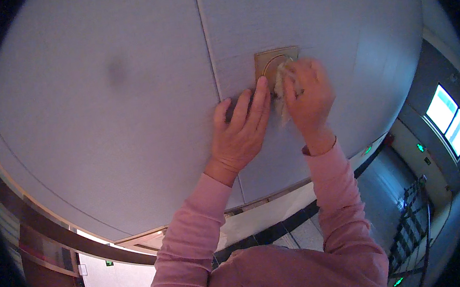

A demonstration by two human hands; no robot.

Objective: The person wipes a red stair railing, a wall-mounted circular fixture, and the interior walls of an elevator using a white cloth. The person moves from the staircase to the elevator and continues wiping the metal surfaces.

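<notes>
A square brass-coloured wall plate [267, 61] with a curved raised ring on its face is fixed to a grey wall panel [139, 110]. My right hand [310, 90] is blurred in front of the plate's right side. Bunched in its fingers is a pale, thin cloth or tissue [280, 80], pressed over part of the plate, with a loose end hanging below. My left hand [240, 130] rests flat against the wall with fingers spread. Its index fingertip touches the plate's lower left. The plate's lower right is hidden by the cloth and right hand.
A vertical seam [207, 45] runs between panels left of the plate. White wall and a dark skirting [268, 231] lie below. At right are a metal stair railing [409, 223] and a bright window [448, 120]. A wooden door [51, 272] stands at lower left.
</notes>
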